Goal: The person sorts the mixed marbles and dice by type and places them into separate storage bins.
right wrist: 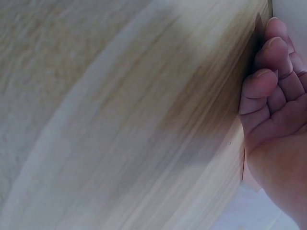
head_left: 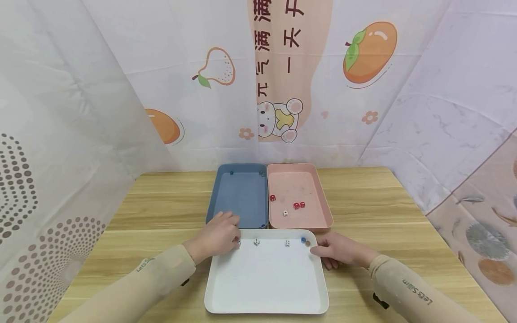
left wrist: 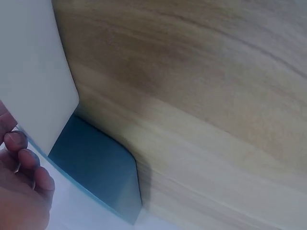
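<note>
"Head view first: where do we find the two hands?"

"We see the left hand (head_left: 216, 237) at the far left corner of the white tray (head_left: 266, 282), fingers bent down over the rim, with a partly hidden white die (head_left: 239, 242) right at the fingertips. Whether they pinch it, we cannot tell. The right hand (head_left: 338, 249) is at the far right corner, loosely relaxed, index finger reaching in over the rim, with nothing we can see in its hold. Just beside that finger lie a brownish piece (head_left: 308, 243) and a blue piece (head_left: 303, 240)."

"What do the wrist views add for us?"

"From the left wrist we get the folded fingers up close, near a corner of the blue tray (head_left: 240, 197). From the right wrist, three bent fingertips beside the white tray's outer wall, above the tabletop (head_left: 161, 206); the outstretched index finger shows clearly only from the head."

"And what else does the head view alone give us?"

"Two more dice (head_left: 256, 242) along the white tray's far edge. Beyond it, the pink tray (head_left: 291, 181) holds three red dice (head_left: 273, 198), one by its left edge, and another white one; the blue tray has small dark pieces (head_left: 231, 172) in both far corners and its near right corner."
</note>
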Motion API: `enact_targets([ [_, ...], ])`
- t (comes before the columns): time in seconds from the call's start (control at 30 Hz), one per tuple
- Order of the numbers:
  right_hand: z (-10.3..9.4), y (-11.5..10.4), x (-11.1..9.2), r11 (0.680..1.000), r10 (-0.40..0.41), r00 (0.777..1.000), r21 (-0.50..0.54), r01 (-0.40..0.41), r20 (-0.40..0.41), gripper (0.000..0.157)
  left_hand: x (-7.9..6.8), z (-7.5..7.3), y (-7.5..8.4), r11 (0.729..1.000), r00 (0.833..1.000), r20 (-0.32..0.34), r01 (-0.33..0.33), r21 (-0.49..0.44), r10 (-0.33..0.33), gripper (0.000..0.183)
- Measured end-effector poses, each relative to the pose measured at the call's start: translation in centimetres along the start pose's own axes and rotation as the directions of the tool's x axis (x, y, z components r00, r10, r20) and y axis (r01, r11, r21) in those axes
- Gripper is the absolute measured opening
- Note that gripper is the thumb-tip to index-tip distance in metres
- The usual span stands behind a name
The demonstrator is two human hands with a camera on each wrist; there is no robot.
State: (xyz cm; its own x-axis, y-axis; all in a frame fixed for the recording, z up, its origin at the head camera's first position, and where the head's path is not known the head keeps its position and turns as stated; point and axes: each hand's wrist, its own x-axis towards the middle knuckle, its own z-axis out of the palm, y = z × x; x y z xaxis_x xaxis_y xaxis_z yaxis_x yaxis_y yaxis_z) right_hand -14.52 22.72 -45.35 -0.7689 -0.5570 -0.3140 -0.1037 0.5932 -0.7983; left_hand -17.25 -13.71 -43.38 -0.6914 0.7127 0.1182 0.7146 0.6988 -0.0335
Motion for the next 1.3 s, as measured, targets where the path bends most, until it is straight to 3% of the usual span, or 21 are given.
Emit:
enact_targets([
  [0.13,0.0,0.0,0.0,1.0,0.006,1.0,-0.011,-0.006,-0.005,0.033,0.0,0.1,-0.2,1.0,1.0,0.006,-0.014,-0.007,0.014,0.011],
  [0.43,-0.1,0.1,0.0,1.0,0.006,1.0,0.009,-0.006,0.005,0.031,1.1,-1.1,-0.4,0.979,0.998,-0.024,0.046,-0.2,-0.052,0.008],
  [0.7,-0.1,-0.1,-0.1,1.0,0.012,1.0,-0.006,-0.012,0.007,0.031,4.7,-2.8,-0.9,0.922,0.985,0.03,0.172,-0.346,-0.172,0.011],
  [0.87,0.0,-0.1,0.0,1.0,0.014,1.0,-0.025,-0.014,-0.005,0.033,7.5,-2.5,-1.4,0.893,0.971,0.073,0.239,-0.382,-0.228,0.012],
  [1.07,0.0,0.2,0.1,1.0,0.007,1.0,-0.026,-0.007,-0.005,0.032,10.6,-1.9,-2.2,0.87,0.958,0.079,0.282,-0.404,-0.274,0.01],
  [1.3,0.0,0.4,0.2,1.0,0.006,1.0,-0.025,-0.006,-0.009,0.037,13.2,-0.8,-2.9,0.847,0.949,0.092,0.31,-0.432,-0.3,0.008],
])
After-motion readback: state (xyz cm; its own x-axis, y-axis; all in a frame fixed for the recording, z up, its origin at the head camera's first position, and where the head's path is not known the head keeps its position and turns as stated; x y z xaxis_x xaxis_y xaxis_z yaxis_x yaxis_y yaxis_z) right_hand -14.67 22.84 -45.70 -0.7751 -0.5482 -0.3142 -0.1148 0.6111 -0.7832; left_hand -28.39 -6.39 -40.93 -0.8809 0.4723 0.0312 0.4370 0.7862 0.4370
